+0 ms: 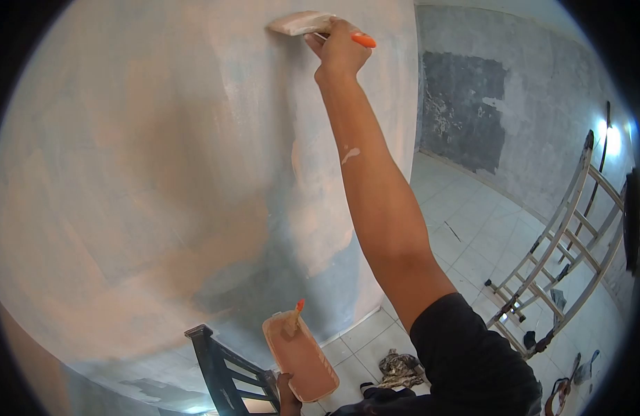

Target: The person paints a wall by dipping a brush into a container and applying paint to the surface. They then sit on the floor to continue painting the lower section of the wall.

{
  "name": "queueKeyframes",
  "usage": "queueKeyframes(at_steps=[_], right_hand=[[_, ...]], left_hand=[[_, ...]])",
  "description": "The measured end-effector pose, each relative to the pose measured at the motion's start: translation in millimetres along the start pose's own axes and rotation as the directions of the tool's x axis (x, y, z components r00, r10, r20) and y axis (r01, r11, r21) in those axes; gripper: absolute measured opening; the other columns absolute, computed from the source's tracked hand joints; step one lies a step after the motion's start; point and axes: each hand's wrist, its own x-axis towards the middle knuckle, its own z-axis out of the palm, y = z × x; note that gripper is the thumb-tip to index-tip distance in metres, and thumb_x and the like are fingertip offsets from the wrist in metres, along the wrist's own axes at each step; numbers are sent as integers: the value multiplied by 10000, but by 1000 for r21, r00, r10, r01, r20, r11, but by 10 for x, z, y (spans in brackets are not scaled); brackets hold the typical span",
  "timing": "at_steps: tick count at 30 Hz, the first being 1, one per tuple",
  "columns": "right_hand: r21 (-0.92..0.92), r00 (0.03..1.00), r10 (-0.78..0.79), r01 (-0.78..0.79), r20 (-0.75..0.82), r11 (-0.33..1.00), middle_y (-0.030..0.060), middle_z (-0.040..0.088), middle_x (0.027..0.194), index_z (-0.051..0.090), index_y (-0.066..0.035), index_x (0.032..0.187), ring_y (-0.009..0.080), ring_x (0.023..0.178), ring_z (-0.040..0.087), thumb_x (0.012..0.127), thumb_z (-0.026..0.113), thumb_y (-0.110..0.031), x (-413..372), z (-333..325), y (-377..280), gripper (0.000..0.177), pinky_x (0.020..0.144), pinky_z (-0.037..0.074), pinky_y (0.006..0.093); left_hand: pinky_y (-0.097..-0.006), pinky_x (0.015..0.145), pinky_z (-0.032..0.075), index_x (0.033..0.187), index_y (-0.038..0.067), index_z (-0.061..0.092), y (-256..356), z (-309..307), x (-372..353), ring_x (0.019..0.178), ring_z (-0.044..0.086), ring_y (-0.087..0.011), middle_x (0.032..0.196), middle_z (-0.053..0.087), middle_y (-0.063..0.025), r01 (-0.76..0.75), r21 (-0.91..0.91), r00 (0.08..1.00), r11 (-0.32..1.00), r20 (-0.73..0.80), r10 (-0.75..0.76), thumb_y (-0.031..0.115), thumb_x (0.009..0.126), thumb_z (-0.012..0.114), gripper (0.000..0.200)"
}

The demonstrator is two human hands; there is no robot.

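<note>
My right hand (342, 52) is raised at the top, its fingers wrapped round a wide paintbrush (300, 23). An orange handle end sticks out behind the fist, and the paint-covered bristles point left against the wall (160, 152). Patchy peach paint covers much of that wall, with grey showing through lower down. At the bottom, my left hand (289, 395) grips the edge of a paint tray (313, 374), tilted and coated with peach paint. A smaller brush (293, 321) with an orange tip lies at the tray's upper end. Most of the left hand's fingers are hidden.
A dark railing or chair back (226, 374) stands left of the tray. On the right, a metal ladder (573, 243) stands on the white tiled floor (458, 201). A crumpled cloth (401, 367) lies near my feet. Behind is a grey wall (535, 90) with a darker patch.
</note>
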Motion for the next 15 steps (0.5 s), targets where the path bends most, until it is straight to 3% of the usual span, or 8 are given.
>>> queueKeyframes(at_steps=[2,4,7,11,13,15], right_hand=[[156,996,74,-66,-44,986,138,631,918,592,64,950,236,782,645,860,530,-68,36,26,83,172,619,595,333],[108,997,73,-71,-13,992,139,635,931,591,61,962,233,790,645,873,538,-82,-95,-185,325,176,629,595,333],[2,997,62,-62,-49,998,141,635,975,588,50,998,224,820,643,904,565,-136,-589,-710,687,209,660,593,338],[-77,946,227,-250,-231,965,103,629,906,580,25,956,180,773,640,916,582,-141,-1492,-1438,610,170,664,580,309],[-97,916,292,-328,-275,940,105,629,917,582,27,956,179,786,638,918,583,-142,-1645,-1570,448,173,673,583,311],[-111,876,362,-413,-318,904,108,629,928,584,30,956,178,800,635,920,584,-142,-1605,-1503,405,176,682,586,314]], left_hand=[[-424,809,518,1108,-44,516,-52,-64,6,927,610,-322,1024,571,-169,-6,-6,1000,1000,-16,5,276,709,570,514],[-436,884,498,1284,-44,426,-78,-127,34,1029,591,-342,1144,549,-200,51,20,998,998,21,-52,274,747,555,637],[-431,872,505,1277,-49,429,-132,-200,76,1011,599,-341,1132,553,-201,38,0,999,999,33,-38,273,748,555,632],[-437,869,507,1274,-51,431,-103,-218,48,1011,600,-343,1135,551,-205,57,58,998,997,-8,-57,277,747,555,633],[-424,803,513,1101,-58,519,-160,-231,99,911,610,-321,1030,576,-184,28,6,999,1000,-42,-28,270,693,594,529],[-436,834,511,1190,-50,475,-164,-283,104,960,605,-336,1085,563,-195,43,25,999,999,-3,-43,276,720,576,581]])
